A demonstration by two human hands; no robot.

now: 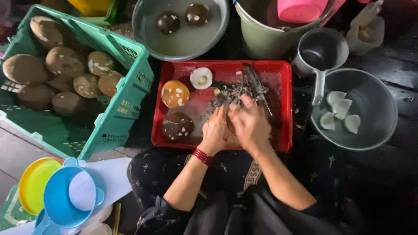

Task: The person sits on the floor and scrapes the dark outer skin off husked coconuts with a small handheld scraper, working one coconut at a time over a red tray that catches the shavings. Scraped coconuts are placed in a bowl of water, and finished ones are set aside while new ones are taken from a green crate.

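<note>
My left hand (216,130) and my right hand (250,124) are pressed together over the near right part of a red tray (285,69). Both are closed around a brown round fruit (230,126) that is mostly hidden between them. A red bracelet sits on my left wrist. On the tray lie an orange-brown fruit (175,94), a dark brown fruit (177,125), a cut white piece (201,78), a heap of dark peelings (230,92) and a knife (257,87) lying beyond my right hand.
A green crate (126,95) of brown fruits stands at left. A grey basin (183,43) holds two dark fruits in water. At right, a grey bowl (374,117) holds white pieces, with a metal ladle-cup (321,52) and a green bucket (261,39) behind. Blue and yellow plastic cups (61,196) sit near left.
</note>
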